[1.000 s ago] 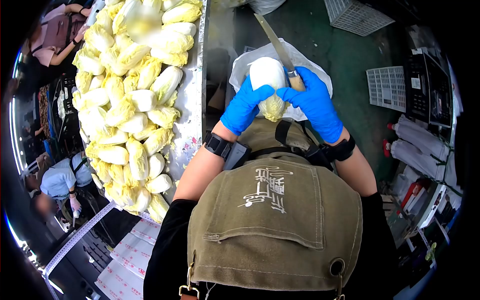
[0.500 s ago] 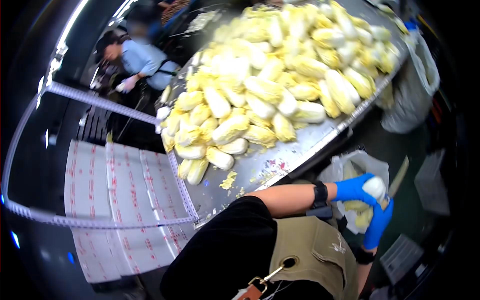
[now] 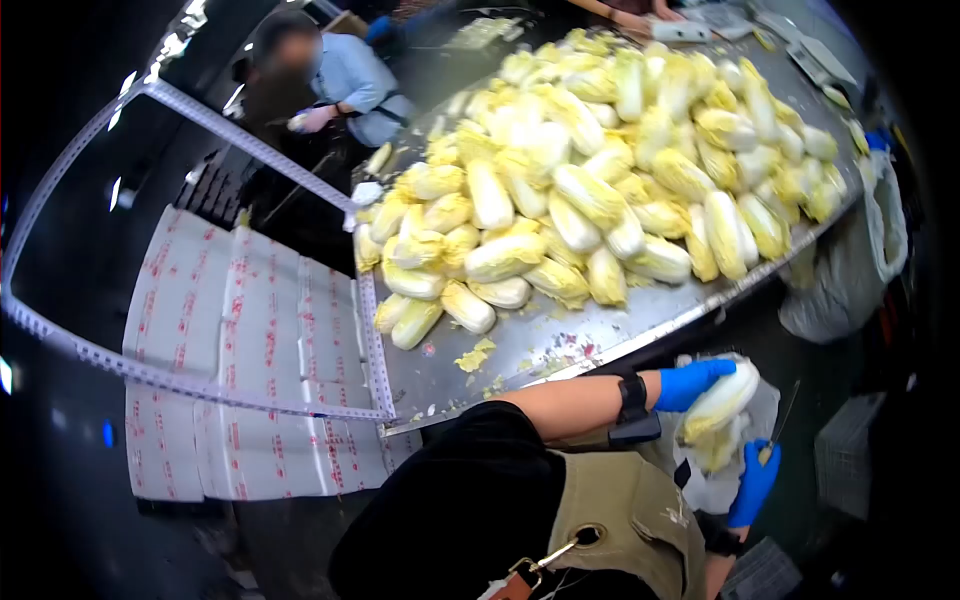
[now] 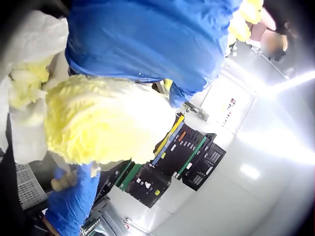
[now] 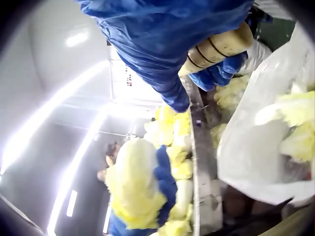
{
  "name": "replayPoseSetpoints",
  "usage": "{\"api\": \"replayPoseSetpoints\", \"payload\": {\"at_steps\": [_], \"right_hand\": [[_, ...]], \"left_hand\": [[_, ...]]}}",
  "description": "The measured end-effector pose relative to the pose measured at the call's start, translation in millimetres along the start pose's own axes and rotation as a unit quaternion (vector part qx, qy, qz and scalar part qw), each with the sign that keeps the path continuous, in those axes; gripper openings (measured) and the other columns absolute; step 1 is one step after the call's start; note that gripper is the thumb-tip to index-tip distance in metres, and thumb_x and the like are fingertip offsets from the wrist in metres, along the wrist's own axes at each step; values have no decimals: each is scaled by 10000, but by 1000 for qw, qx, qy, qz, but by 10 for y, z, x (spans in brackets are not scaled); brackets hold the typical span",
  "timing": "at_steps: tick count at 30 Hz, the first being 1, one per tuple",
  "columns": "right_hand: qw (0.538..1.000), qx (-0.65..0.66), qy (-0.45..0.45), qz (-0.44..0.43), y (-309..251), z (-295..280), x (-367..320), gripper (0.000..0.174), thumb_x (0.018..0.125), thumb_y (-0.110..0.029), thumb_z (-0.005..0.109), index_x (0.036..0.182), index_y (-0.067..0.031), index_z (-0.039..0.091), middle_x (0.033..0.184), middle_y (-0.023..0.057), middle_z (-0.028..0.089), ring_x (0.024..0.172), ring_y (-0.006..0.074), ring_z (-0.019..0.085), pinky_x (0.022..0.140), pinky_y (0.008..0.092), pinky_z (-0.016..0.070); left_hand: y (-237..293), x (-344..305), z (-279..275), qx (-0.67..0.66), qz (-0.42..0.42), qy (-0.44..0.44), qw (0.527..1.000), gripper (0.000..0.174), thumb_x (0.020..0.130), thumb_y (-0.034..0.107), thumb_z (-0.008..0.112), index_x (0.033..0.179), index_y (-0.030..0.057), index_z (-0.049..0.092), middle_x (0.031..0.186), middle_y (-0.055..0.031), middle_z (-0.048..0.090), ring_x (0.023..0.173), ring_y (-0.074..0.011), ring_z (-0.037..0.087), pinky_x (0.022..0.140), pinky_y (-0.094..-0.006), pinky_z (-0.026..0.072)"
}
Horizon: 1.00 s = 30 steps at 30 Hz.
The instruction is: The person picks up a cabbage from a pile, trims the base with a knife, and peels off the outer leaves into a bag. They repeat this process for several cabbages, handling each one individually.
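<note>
My blue-gloved left hand [image 3: 690, 386] grips a pale napa cabbage [image 3: 722, 402] over a white plastic bag [image 3: 764, 402]. In the left wrist view, the leafy yellow end of the cabbage [image 4: 98, 120] points away from the glove. Lower and to the right, my right hand [image 3: 756, 484] holds a knife [image 3: 789, 412], its thin blade pointing up and away from the cabbage. The right wrist view shows its wooden handle [image 5: 224, 45] with dark rings, inside the curled fingers. Loose yellow-white leaves [image 5: 298, 123] lie in the bag.
Many napa cabbages [image 3: 600, 190] are heaped on a metal table [image 3: 525, 350] with a raised edge. Flat white boxes with red print [image 3: 270, 350] lie to the left, beside a perforated metal frame [image 3: 240, 135]. A grey plastic bag [image 3: 835, 290] hangs at the table's right. Another person [image 3: 355, 85] stands across.
The head view has swung left toward the table and boxes. Both hands were together at the cabbage; the right hand with the knife is now lower and apart, while the left holds the cabbage.
</note>
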State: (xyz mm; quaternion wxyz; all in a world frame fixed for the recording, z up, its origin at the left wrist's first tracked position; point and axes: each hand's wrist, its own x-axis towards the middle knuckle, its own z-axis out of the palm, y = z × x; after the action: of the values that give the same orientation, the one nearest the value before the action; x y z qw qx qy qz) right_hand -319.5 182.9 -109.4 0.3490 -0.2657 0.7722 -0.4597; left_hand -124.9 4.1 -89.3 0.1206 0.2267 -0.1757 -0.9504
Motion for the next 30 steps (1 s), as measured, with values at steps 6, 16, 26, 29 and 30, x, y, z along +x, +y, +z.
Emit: {"api": "replayPoseSetpoints", "payload": {"at_steps": [6,16,26,29,30], "right_hand": [[980,194,-37,34,-956,243,-395,389,803,-96,723,1147,-39,553,990,19,582,912,109,574,746,232,484],[984,172,0,-55,-876,261,-336,553,685,-149,851,1093,-35,496,992,57,569,920,135,558,795,290,495],[988,151,-25,-8,-740,106,-415,467,743,-145,793,1110,-6,540,986,49,580,885,113,552,758,271,485],[989,149,-12,-19,-668,110,-425,412,767,-141,758,1098,-2,556,968,49,586,874,115,557,751,271,486],[987,157,-5,-18,-597,113,-396,397,771,-141,749,1093,-4,563,961,54,589,865,121,562,750,274,487]], "left_hand": [[25,-60,411,98,27,-50,994,522,901,263,617,1342,53,432,1228,-139,575,1107,-252,579,964,-390,467],[-51,37,691,220,77,-49,971,619,825,87,674,1373,62,389,1264,-78,516,1154,-183,523,964,-325,455],[-85,55,629,356,80,-54,930,651,807,103,668,1390,61,382,1314,-75,500,1224,-194,476,1038,-339,383],[-107,68,575,350,83,-37,932,642,802,109,677,1378,58,397,1304,-77,506,1214,-190,480,1036,-334,382],[-112,77,542,345,84,-28,934,640,799,112,682,1373,57,403,1300,-78,508,1209,-189,482,1034,-332,381]]}}
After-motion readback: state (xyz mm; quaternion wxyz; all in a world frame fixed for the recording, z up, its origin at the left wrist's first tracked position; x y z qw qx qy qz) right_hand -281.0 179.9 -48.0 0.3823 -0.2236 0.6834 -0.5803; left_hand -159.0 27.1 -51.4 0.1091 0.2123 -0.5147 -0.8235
